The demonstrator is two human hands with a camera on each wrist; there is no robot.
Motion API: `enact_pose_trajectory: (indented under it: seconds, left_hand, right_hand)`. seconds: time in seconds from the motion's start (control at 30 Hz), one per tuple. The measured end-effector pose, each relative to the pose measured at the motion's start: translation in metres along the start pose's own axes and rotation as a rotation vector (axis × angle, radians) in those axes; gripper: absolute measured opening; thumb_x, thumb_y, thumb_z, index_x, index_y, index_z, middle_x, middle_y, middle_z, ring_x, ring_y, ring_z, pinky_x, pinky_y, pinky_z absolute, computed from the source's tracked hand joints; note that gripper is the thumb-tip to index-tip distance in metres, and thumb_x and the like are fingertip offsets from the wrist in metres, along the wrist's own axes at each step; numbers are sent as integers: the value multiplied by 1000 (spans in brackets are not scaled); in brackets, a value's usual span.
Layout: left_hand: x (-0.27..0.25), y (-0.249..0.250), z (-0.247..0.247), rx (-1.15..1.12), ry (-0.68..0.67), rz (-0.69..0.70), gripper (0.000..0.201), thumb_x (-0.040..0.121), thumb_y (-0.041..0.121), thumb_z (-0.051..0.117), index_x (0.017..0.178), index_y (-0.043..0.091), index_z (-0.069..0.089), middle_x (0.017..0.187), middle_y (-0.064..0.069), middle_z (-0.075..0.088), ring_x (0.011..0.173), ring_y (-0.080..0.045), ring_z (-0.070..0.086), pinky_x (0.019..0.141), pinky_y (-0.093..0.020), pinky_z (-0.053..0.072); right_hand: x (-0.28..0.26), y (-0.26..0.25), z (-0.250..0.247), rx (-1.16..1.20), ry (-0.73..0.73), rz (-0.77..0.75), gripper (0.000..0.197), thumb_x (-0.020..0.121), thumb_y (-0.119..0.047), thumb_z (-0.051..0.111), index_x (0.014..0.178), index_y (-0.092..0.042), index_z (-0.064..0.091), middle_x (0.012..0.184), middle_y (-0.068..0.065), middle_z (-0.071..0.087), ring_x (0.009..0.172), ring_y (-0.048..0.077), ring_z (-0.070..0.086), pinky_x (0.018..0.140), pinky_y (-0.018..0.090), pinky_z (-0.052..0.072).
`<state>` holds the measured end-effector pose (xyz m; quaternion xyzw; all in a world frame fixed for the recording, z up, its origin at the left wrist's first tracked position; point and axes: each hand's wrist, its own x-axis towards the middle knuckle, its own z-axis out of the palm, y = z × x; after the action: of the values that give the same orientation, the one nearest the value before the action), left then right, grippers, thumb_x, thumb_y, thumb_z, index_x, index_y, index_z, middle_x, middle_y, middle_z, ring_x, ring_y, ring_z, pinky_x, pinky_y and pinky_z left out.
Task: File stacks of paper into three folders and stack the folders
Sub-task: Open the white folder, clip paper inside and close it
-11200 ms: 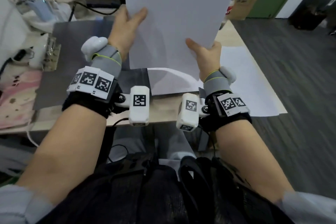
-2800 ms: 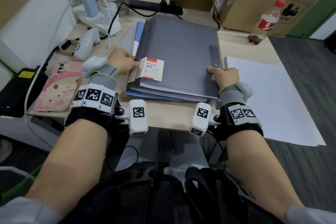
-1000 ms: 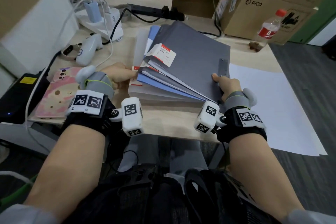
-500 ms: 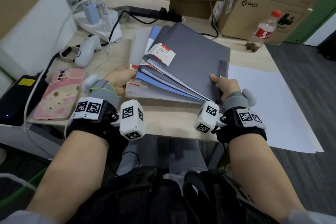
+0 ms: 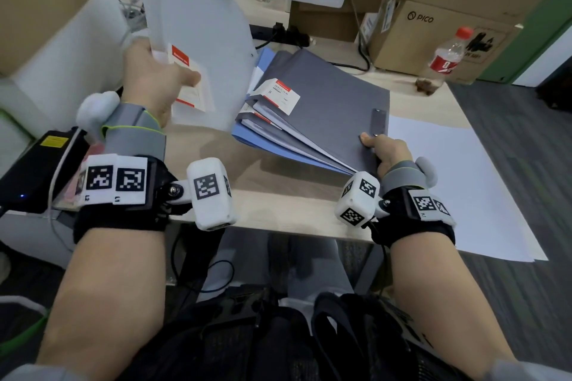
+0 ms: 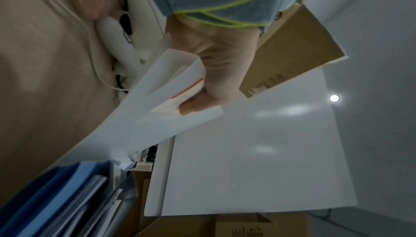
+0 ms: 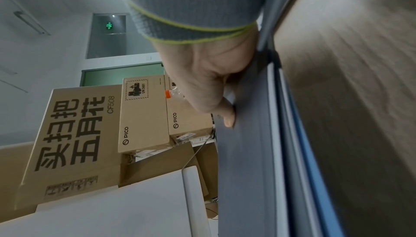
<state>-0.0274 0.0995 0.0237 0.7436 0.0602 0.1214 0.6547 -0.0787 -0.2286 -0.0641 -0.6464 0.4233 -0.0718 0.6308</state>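
Observation:
My left hand (image 5: 154, 77) grips a translucent white folder (image 5: 198, 25) by its lower corner, near the red-and-white label, and holds it upright above the desk's left side. In the left wrist view the left hand (image 6: 209, 87) has its thumb pressed on that white folder (image 6: 157, 120). A pile of grey and blue folders (image 5: 318, 108) lies tilted on the desk, its left side fanned open. My right hand (image 5: 380, 151) grips the pile's near right corner, thumb on top. The right wrist view shows the right hand (image 7: 211, 87) and its thumb on the grey cover (image 7: 243, 152).
Loose white sheets (image 5: 448, 182) lie to the right of the pile, overhanging the desk edge. Cardboard boxes (image 5: 433, 31) and a plastic bottle (image 5: 442, 59) stand at the back right. A power strip (image 5: 278, 31) sits behind, a black device (image 5: 34, 170) at left.
My left hand has pulled the white folder out from under the pile and raised it upright. My right hand still grips the tilted grey and blue folders.

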Motion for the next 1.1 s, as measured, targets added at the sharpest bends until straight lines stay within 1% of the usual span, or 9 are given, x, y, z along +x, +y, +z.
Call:
enact_pose_trajectory:
  seconds: [0.17, 0.3, 0.47, 0.57, 0.67, 0.77, 0.9, 1.03, 1.1]
  left_hand:
    - [-8, 21, -6, 128, 129, 256, 41, 53, 18, 68, 82, 32, 42, 97, -3, 67, 86, -23, 67, 75, -37, 57]
    - [-16, 37, 3, 191, 163, 413, 38, 61, 18, 63, 78, 34, 33, 86, 3, 58, 77, -25, 61, 68, -37, 53]
    - [-22, 44, 16, 33, 51, 482, 40, 62, 14, 66, 93, 26, 43, 92, -6, 63, 80, -19, 64, 73, -33, 56]
    - [-24, 44, 29, -80, -48, 393, 45, 59, 12, 70, 98, 18, 49, 97, -14, 68, 86, -24, 68, 76, -37, 58]
    - [-25, 37, 46, -235, -145, 217, 42, 58, 1, 71, 91, 16, 53, 87, -7, 67, 79, -23, 67, 73, -40, 59]
    - [-24, 20, 59, -267, -255, 21, 34, 65, -6, 71, 89, 15, 58, 82, -2, 69, 74, -18, 69, 71, -34, 58]
    - [-24, -5, 76, -156, -386, -143, 27, 67, 4, 73, 88, 17, 63, 85, -2, 69, 81, -20, 70, 72, -33, 58]
    - [-28, -20, 91, -86, -503, -262, 16, 79, -2, 65, 87, 12, 64, 64, 6, 69, 54, -8, 66, 52, -20, 51]
    - [-27, -26, 96, -54, -563, -338, 15, 81, -4, 63, 83, 11, 63, 63, 2, 69, 52, -11, 66, 51, -23, 53]
  right_hand:
    - [-1, 1, 0, -27, 37, -52, 48, 80, -11, 72, 122, 3, 54, 98, 11, 58, 91, 29, 58, 87, 45, 52]
    - [-7, 3, 6, -84, 53, -94, 49, 79, -11, 73, 123, 2, 54, 112, 15, 62, 101, 31, 61, 90, 47, 52]
    - [-10, 6, 4, -192, 25, -104, 58, 80, -19, 73, 127, 4, 47, 124, 15, 58, 111, 32, 58, 91, 38, 50]
    - [-11, 10, -2, -348, 3, -105, 60, 79, -28, 75, 125, 2, 50, 123, 12, 59, 112, 30, 58, 94, 36, 48]
    - [-15, 8, -7, -427, 5, -116, 61, 75, -32, 75, 121, 2, 54, 115, 16, 63, 106, 34, 61, 93, 42, 51]
    - [-14, 0, -13, -483, 81, -180, 46, 82, -32, 63, 111, 3, 56, 101, 16, 61, 97, 33, 62, 88, 45, 53]
    - [-9, -9, -27, -218, 216, -266, 42, 93, -32, 39, 73, -1, 58, 84, 20, 66, 74, 33, 64, 78, 42, 55]
    - [-8, -10, -29, -78, 110, -230, 38, 88, -40, 53, 66, -9, 53, 75, 10, 59, 61, 26, 57, 64, 37, 54]
    - [-6, -10, -29, -198, 83, -218, 34, 79, -38, 63, 67, -9, 52, 71, 8, 54, 66, 27, 54, 70, 38, 55]
